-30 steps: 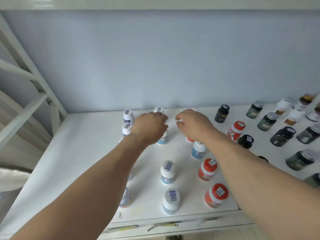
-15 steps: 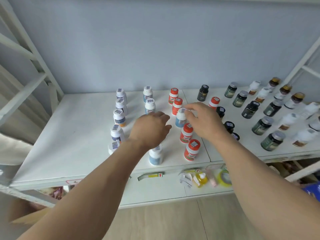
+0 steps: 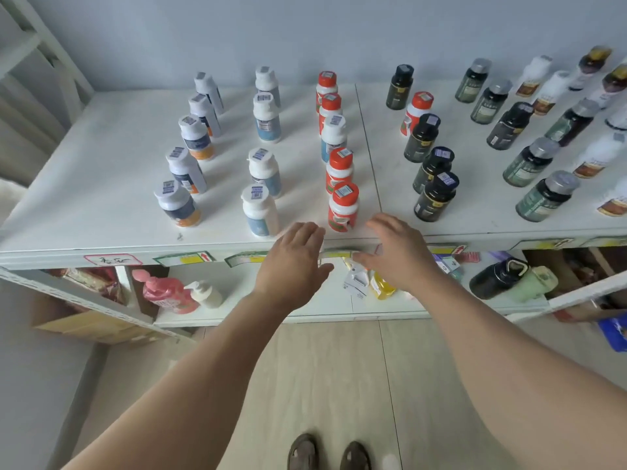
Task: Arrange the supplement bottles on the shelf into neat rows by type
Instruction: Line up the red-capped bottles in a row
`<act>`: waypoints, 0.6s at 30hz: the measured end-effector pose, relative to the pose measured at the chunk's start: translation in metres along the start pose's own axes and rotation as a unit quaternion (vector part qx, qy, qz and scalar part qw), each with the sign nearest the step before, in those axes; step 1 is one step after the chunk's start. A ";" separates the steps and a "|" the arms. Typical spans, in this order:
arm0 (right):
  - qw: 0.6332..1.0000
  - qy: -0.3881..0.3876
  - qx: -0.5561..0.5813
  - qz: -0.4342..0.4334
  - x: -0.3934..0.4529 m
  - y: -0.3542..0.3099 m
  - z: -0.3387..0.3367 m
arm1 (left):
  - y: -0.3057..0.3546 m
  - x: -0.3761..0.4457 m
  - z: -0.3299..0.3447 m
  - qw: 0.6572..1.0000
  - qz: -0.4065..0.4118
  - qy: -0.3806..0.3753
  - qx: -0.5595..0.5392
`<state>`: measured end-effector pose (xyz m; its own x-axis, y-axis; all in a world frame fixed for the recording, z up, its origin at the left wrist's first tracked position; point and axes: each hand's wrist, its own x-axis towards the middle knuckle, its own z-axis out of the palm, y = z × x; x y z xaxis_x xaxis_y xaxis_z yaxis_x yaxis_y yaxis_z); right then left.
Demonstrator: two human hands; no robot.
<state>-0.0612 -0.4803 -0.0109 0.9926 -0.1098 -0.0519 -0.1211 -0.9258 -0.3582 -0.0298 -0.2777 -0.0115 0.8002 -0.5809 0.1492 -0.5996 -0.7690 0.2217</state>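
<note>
Head view: both hands have pulled back from among the bottles to the shelf [image 3: 101, 212] front edge. Left hand [image 3: 293, 262] and right hand [image 3: 395, 254] relaxed, fingers loose, holding nothing. One white-capped bottle [image 3: 334, 137] sits in the red-capped row [image 3: 342, 205]; sorting judged unfinished.

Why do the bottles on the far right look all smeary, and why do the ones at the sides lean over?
Head view: the white bottles at the right edge are smeared by blur, while the red-capped bottle near the hands stays sharp; the wide-angle lens tilts bottles outward toward the edges, like the white-capped bottle on the left; soft light casts faint shadows on the shelf.
</note>
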 end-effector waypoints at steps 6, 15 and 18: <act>0.990 0.136 -0.008 -0.022 0.011 0.017 0.043 | -0.016 0.015 0.044 0.998 -0.004 0.058 0.012; 0.985 0.170 0.001 -0.035 0.012 0.022 0.052 | -0.027 0.014 0.058 0.991 0.028 0.129 0.003; 0.985 0.171 0.004 -0.031 0.012 0.021 0.051 | -0.027 0.014 0.058 0.991 0.025 0.131 0.001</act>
<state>-0.0526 -0.4827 -0.0667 0.9429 -0.1698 0.2867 -0.0589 -0.9318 -0.3583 -0.0028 -0.2807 -0.0712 0.7461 -0.5289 0.4043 -0.6379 -0.7419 0.2065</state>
